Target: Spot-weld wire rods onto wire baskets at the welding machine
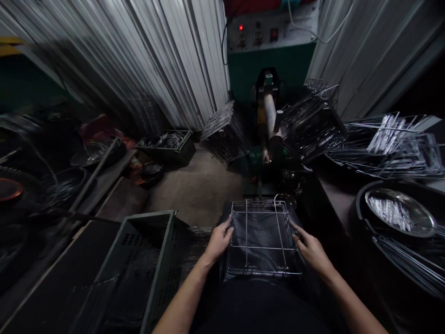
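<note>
A wire rack [261, 247] with a rectangular frame and a few crossing wires lies over the dark cloth [262, 227] on my lap. My left hand [219, 239] grips the rack's left side, with thumb and fingers closed at its edge. On the opposite side, my right hand [309, 248] pinches the right edge near the upper corner. Beyond the rack stands a machine with a pale cylindrical arm [271, 113], flanked by a stack of wire frames [225, 132] on its left and a bundle of wire frames [311, 125] on its right.
A green plastic crate [167, 255] stands at my left. Farther back is a smaller crate [187, 144] of metal parts. To the right, a metal bowl [422, 215] of short pieces rests in a large black tub [359, 204]. A control panel [292, 30] shows a red light.
</note>
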A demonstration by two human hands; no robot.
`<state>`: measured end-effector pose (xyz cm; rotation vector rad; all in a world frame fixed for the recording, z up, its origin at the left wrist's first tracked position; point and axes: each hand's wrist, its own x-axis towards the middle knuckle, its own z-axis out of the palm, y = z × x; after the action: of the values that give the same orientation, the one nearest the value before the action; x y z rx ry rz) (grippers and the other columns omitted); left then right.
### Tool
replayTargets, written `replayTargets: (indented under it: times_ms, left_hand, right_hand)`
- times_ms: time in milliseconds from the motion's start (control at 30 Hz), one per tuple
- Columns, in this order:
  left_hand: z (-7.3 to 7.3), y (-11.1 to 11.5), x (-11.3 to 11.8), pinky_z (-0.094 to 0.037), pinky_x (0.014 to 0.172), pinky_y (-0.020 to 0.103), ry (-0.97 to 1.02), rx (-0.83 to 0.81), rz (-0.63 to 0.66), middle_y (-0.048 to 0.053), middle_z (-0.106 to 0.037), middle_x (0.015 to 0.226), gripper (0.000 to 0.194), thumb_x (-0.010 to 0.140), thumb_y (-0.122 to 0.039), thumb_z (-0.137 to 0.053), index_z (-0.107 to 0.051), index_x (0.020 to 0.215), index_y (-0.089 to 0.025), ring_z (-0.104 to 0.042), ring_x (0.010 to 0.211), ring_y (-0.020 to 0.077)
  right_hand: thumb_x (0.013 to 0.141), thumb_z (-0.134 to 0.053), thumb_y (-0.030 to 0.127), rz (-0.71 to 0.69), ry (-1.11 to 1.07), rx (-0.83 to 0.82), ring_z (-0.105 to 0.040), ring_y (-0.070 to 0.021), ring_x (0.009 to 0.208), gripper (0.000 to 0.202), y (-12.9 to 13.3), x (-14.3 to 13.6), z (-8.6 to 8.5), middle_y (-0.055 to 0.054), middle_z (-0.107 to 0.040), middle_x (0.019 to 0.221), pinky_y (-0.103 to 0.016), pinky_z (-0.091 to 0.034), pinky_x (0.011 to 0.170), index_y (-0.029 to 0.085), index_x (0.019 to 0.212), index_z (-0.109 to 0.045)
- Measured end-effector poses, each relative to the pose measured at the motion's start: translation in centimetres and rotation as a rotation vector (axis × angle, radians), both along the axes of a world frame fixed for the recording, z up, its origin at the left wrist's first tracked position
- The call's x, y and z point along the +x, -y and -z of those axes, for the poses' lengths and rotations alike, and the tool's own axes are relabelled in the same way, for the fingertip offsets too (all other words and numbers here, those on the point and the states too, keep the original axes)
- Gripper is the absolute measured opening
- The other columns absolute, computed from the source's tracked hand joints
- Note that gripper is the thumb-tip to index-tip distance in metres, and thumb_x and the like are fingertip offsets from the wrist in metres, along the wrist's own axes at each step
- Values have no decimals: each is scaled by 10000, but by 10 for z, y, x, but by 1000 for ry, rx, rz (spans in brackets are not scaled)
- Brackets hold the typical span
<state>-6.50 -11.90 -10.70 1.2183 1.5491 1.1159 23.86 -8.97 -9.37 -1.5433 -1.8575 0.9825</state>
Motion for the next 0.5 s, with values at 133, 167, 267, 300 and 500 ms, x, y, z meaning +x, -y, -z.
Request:
replayTargets:
  times_ms: [133, 167, 267, 300, 500]
  left_hand:
    - [8, 3, 2, -270, 1066, 392, 22, -15, 17, 73, -524, 1253, 468, 719, -310, -589, -564, 1164, -167, -440, 1206, 237]
    - [10, 5, 2, -260, 1070, 394, 40, -19, 14, 70, -519, 1259, 469, 724, -319, -588, -561, 1167, -168, -431, 1214, 233]
    - [12, 10, 2, -261, 1066, 384, 78, -30, -9, 58, -515, 1270, 474, 728, -352, -591, -559, 1169, -179, -430, 1216, 224]
    - [11, 13, 2, -277, 1056, 380, 78, -41, -12, 58, -527, 1263, 482, 729, -365, -591, -556, 1172, -180, -445, 1202, 224]
    - [3, 28, -4, -350, 978, 343, 55, -111, 81, 45, -688, 869, 561, 760, -417, -553, -493, 1237, -130, -581, 922, 186]
  right_hand:
    - [788, -440, 321, 12, 72, 14, -564, -234, 1065, 453, 1, 3, 11, -53, -608, 1154, -365, -454, 910, 223, 1216, -553]
    - [791, -440, 326, 16, 64, 3, -564, -233, 1065, 452, 1, 3, 13, -53, -614, 1146, -370, -451, 913, 228, 1217, -550]
    - [806, -442, 359, 15, -49, -54, -541, -219, 1099, 456, 2, 4, 14, -56, -606, 1163, -371, -435, 928, 226, 1233, -529]
    - [807, -448, 374, 17, -102, -74, -521, -215, 1123, 459, 4, 3, 13, -57, -590, 1188, -373, -419, 943, 222, 1234, -525]
    - [783, -505, 446, 91, -317, -197, -476, -215, 1171, 506, 27, 1, 6, -57, -546, 1248, -383, -349, 999, 222, 1237, -518]
